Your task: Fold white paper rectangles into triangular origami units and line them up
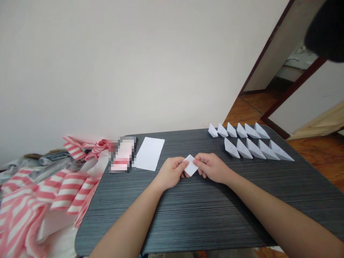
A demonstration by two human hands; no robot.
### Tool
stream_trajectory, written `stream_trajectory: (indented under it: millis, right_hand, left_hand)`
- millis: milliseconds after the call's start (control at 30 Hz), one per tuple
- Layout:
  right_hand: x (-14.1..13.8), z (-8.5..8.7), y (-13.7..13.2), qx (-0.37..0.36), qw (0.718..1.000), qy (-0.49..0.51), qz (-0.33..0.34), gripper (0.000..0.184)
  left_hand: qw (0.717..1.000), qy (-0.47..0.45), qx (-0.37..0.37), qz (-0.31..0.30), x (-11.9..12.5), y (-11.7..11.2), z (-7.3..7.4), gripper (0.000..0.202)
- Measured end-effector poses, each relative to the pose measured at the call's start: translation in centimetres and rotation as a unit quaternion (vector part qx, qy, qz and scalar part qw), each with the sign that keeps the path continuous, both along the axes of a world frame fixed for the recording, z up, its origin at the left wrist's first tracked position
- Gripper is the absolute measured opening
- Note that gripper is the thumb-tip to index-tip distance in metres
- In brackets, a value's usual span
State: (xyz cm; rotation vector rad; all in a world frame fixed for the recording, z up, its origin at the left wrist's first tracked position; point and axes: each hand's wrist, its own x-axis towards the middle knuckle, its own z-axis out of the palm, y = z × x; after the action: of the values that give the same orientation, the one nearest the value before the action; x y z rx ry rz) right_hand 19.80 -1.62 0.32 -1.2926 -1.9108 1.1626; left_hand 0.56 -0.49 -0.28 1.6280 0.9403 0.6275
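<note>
A small square of folded white paper [190, 167] is held corner-up above the dark table, diamond-like in outline. My left hand [173, 171] pinches its left corner, thumb on the near face and fingers behind. At the opposite corner, my right hand [211, 166] grips the paper the same way. Parts of the fingers are hidden behind it. To the right stand several folded paper boats in two rows, a back row [228, 129] and a front row [252, 147]. Left of my hands lies a stack of plain white paper [149, 154].
A pixelated flat object [123, 154] lies at the table's back left. Red-and-white striped cloth [68, 190] is heaped beside the left edge of the dark wood-grain table [120, 211]. A pale wall [134, 64] rises behind; a doorway opens at right.
</note>
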Motion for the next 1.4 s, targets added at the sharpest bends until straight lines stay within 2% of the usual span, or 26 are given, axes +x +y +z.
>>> stream_trajectory:
  millis: [133, 267, 400, 500, 600, 700, 833, 1100, 1233, 1333, 1400]
  right_hand:
    - [0.0, -0.3, 0.1, -0.017, 1.0, 0.011, 0.004, 0.025]
    - [0.4, -0.3, 0.2, -0.032, 0.999, 0.03, -0.013, 0.03]
    - [0.9, -0.2, 0.2, -0.039, 0.997, 0.052, -0.045, 0.033]
    - [1.1, -0.3, 0.3, -0.042, 0.996, 0.057, -0.052, 0.034]
    - [1.1, -0.3, 0.3, -0.045, 0.996, 0.057, -0.053, 0.034]
    - [1.0, -0.5, 0.3, -0.05, 0.996, 0.054, -0.045, 0.035]
    - [0.8, -0.5, 0.4, -0.043, 0.998, 0.047, -0.028, 0.034]
    - [0.9, -0.1, 0.0, -0.032, 0.999, 0.03, -0.023, 0.035]
    - [0.8, -0.7, 0.2, -0.031, 0.997, 0.073, -0.006, 0.037]
    - [0.7, -1.1, 0.3, 0.037, 0.992, 0.115, -0.037, 0.028]
    - [0.6, -0.9, 0.2, 0.114, 0.988, 0.103, -0.033, 0.036]
  left_hand:
    - [1.0, -0.014, -0.001, 0.008, -0.1, 0.1, 0.0, 0.039]
    - [0.995, -0.075, -0.053, 0.039, 0.1, 0.3, -0.4, 0.039]
    - [0.969, -0.181, -0.134, 0.102, 0.2, 0.6, -0.8, 0.048]
    - [0.958, -0.212, -0.15, 0.125, 0.2, 0.7, -0.8, 0.051]
    - [0.969, -0.182, -0.119, 0.115, 0.2, 0.6, -0.7, 0.045]
    - [0.988, -0.114, -0.066, 0.081, 0.2, 0.3, -0.7, 0.036]
    - [0.995, -0.058, -0.038, 0.069, 0.0, 0.2, -0.6, 0.038]
    - [0.992, -0.08, -0.057, 0.076, 0.0, 0.4, -0.4, 0.036]
    - [0.99, -0.096, -0.071, 0.08, 0.2, 0.4, -0.6, 0.035]
    - [0.988, -0.104, -0.078, 0.086, 0.2, 0.4, -0.6, 0.036]
    - [0.992, -0.082, -0.064, 0.074, 0.2, 0.3, -0.6, 0.037]
